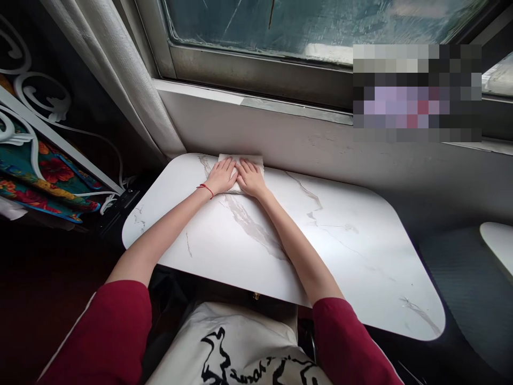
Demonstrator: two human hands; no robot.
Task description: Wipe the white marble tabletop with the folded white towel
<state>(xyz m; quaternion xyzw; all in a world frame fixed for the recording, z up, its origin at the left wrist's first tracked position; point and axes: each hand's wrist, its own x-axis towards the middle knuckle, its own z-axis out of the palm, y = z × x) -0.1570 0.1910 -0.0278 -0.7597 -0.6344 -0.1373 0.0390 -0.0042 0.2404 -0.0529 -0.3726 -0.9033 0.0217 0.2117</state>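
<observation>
A pale cloth (256, 159) lies flat on the white marbled tabletop (340, 235), close to its far edge by the wall. My left hand (222, 175) presses palm down on the left part of the cloth, fingers stretched out; a red string bracelet circles its wrist. Beside it my right hand (250, 176) rests flat on the cloth's right part, fingers also extended. The thumbs of both hands meet or nearly meet in the middle. Part of the cloth is hidden beneath the hands.
A window (256, 64) with a sill stands behind the table, and a light curtain (116, 69) hangs at left. At far left is a white scrolled metal frame (68, 139) with flowered fabric (52, 166). A dark chair-like surface (468, 278) sits at right. One patch is blurred out.
</observation>
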